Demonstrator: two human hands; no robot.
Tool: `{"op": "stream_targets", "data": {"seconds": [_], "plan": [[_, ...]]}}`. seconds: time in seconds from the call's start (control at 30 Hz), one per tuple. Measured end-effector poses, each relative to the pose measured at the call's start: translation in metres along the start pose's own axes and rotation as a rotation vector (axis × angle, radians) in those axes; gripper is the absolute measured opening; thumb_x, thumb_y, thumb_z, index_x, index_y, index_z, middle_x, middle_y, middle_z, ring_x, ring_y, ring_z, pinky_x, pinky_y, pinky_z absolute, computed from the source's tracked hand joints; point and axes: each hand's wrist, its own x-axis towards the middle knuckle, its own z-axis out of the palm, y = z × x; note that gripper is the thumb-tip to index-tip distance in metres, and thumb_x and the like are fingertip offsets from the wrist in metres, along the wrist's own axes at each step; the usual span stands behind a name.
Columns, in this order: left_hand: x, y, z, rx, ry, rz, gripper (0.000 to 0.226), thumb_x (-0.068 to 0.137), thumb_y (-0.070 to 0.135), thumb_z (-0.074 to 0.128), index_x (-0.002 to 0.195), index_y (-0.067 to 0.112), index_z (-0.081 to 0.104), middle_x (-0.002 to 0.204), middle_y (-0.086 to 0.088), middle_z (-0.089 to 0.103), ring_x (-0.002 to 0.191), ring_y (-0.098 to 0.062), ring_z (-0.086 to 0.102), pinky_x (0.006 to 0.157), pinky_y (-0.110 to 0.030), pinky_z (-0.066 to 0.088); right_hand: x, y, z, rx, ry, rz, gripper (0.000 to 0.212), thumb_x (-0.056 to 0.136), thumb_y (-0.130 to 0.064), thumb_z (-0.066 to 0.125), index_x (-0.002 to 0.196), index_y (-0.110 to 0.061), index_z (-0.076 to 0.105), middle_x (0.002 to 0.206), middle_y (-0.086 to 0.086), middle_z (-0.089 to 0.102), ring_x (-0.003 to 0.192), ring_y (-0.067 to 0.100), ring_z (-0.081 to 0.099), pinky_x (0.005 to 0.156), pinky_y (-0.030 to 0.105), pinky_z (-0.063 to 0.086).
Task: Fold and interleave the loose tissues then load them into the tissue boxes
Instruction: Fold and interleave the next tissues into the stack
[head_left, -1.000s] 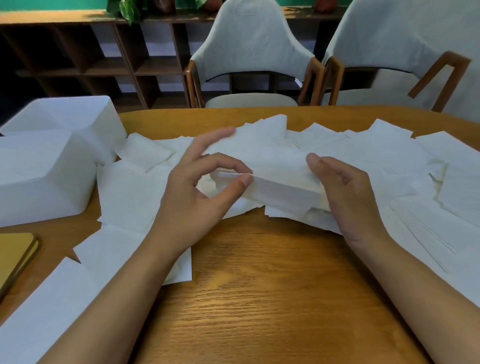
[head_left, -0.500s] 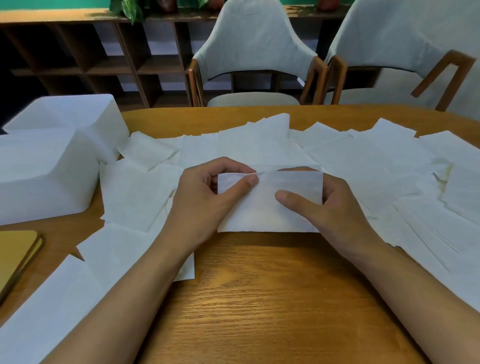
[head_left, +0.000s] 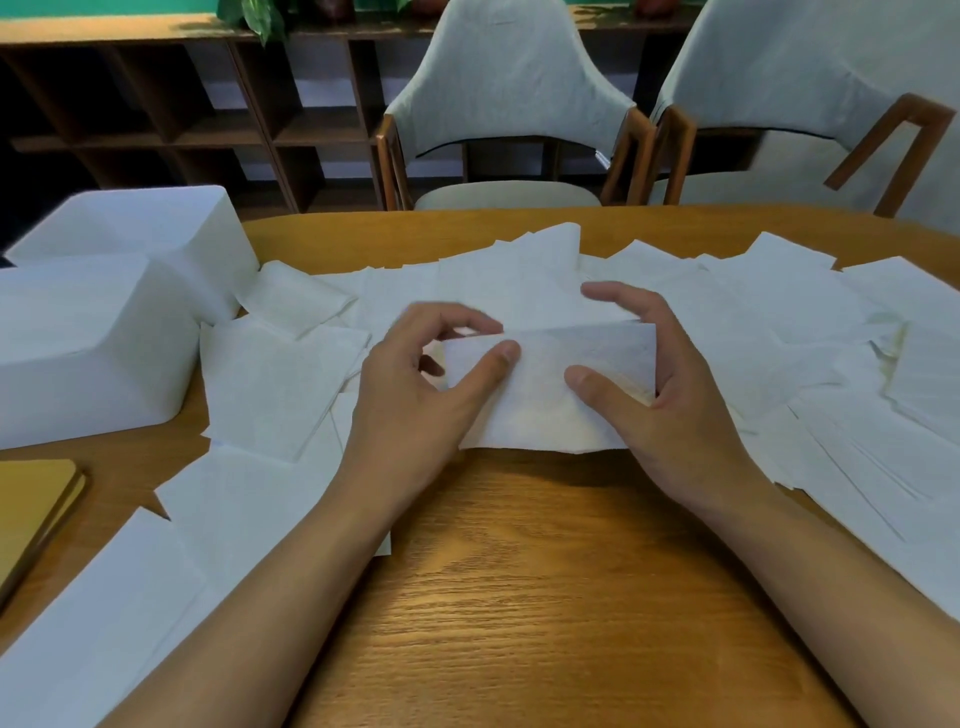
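A folded white tissue (head_left: 540, 400) lies at the middle of the wooden table (head_left: 519, 597). My left hand (head_left: 415, 395) rests at its left end, thumb pressing on top, fingers curled behind the corner. My right hand (head_left: 670, 405) holds its right end, thumb on top and fingers spread behind the far edge. Several loose tissues (head_left: 810, 312) are scattered across the table around it. Two white tissue boxes stand at the far left, one nearer (head_left: 78, 353) and one behind it (head_left: 150, 234).
A tan flat object (head_left: 31, 509) lies at the left table edge. More tissues (head_left: 104, 597) cover the near left corner. Two upholstered chairs (head_left: 509, 104) stand behind the table, with dark shelving (head_left: 156, 114) beyond.
The tissue was lifted and folded one second ago, then laid flat on the table. Since then my right fingers have spread open behind its far edge and my left fingers have loosened.
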Motion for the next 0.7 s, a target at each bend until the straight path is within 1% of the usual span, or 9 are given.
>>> {"op": "stream_targets", "data": {"seconds": [0.1,0.13,0.2,0.23,0.33,0.4,0.47,0.6,0.7], "plan": [[0.003,0.006,-0.005,-0.110,-0.111,-0.128,0.045,0.086,0.052,0.071,0.128,0.040,0.059,0.118,0.029,0.063,0.108,0.016,0.058,0.076,-0.002,0.047,0.003,0.003,-0.006,0.021,0.046,-0.007,0.063,0.086,-0.043,0.074,0.137,-0.051,0.038,0.133,-0.050,0.032,0.124,-0.028,0.027,0.109,0.007,0.030],[0.004,0.006,-0.006,-0.191,-0.160,-0.180,0.044,0.088,0.046,0.072,0.130,0.040,0.059,0.109,0.026,0.067,0.100,0.015,0.063,0.071,-0.008,0.052,0.004,0.004,-0.007,0.023,0.063,0.000,0.065,0.088,-0.039,0.075,0.140,-0.047,0.037,0.134,-0.049,0.030,0.120,-0.032,0.025,0.101,-0.003,0.026],[0.004,0.006,-0.007,-0.237,-0.187,-0.214,0.043,0.090,0.036,0.076,0.130,0.042,0.061,0.102,0.011,0.075,0.093,-0.006,0.073,0.069,-0.032,0.062,0.007,0.007,-0.007,0.005,0.103,0.021,0.068,0.089,-0.033,0.074,0.143,-0.043,0.035,0.135,-0.047,0.027,0.118,-0.035,0.022,0.094,-0.010,0.019],[0.003,0.006,-0.006,-0.219,-0.178,-0.200,0.044,0.091,0.034,0.077,0.130,0.043,0.060,0.100,0.008,0.075,0.093,-0.010,0.073,0.071,-0.034,0.062,0.008,0.008,-0.007,-0.007,0.114,0.027,0.069,0.088,-0.032,0.075,0.143,-0.043,0.034,0.135,-0.048,0.026,0.119,-0.034,0.021,0.095,-0.010,0.017],[0.005,0.002,-0.008,-0.123,-0.165,-0.170,0.049,0.086,0.050,0.077,0.132,0.047,0.058,0.112,0.029,0.064,0.104,0.009,0.061,0.081,-0.017,0.053,0.009,0.007,-0.009,-0.018,0.097,0.018,0.073,0.085,-0.039,0.078,0.143,-0.044,0.034,0.136,-0.049,0.025,0.121,-0.033,0.021,0.096,-0.009,0.017],[0.007,0.001,-0.011,-0.151,-0.219,-0.201,0.048,0.085,0.061,0.074,0.130,0.051,0.059,0.126,0.030,0.061,0.119,0.005,0.057,0.094,-0.026,0.055,0.009,0.007,-0.011,0.004,0.070,0.007,0.074,0.082,-0.043,0.075,0.144,-0.043,0.034,0.139,-0.045,0.027,0.121,-0.033,0.022,0.093,-0.011,0.020],[0.006,0.003,-0.011,-0.293,-0.288,-0.249,0.042,0.088,0.054,0.073,0.128,0.042,0.065,0.125,0.021,0.069,0.120,-0.008,0.065,0.094,-0.034,0.057,0.008,0.007,-0.010,0.024,0.058,0.002,0.074,0.084,-0.041,0.076,0.144,-0.042,0.034,0.138,-0.045,0.027,0.120,-0.033,0.023,0.093,-0.010,0.022],[0.003,0.005,-0.006,-0.383,-0.311,-0.288,0.036,0.096,0.028,0.068,0.131,0.020,0.068,0.114,0.003,0.079,0.106,-0.016,0.076,0.084,-0.031,0.060,0.009,0.006,-0.010,0.023,0.083,0.007,0.074,0.085,-0.031,0.076,0.145,-0.039,0.032,0.137,-0.044,0.026,0.118,-0.035,0.023,0.092,-0.010,0.025],[0.003,0.003,-0.006,-0.331,-0.256,-0.248,0.031,0.099,0.017,0.069,0.130,0.016,0.069,0.110,0.001,0.080,0.101,-0.017,0.077,0.083,-0.030,0.062,0.007,0.001,-0.016,0.088,-0.088,-0.002,0.058,0.088,-0.028,0.073,0.138,-0.044,0.048,0.140,-0.035,0.043,0.128,-0.012,0.042,0.095,0.014,0.047]]}}
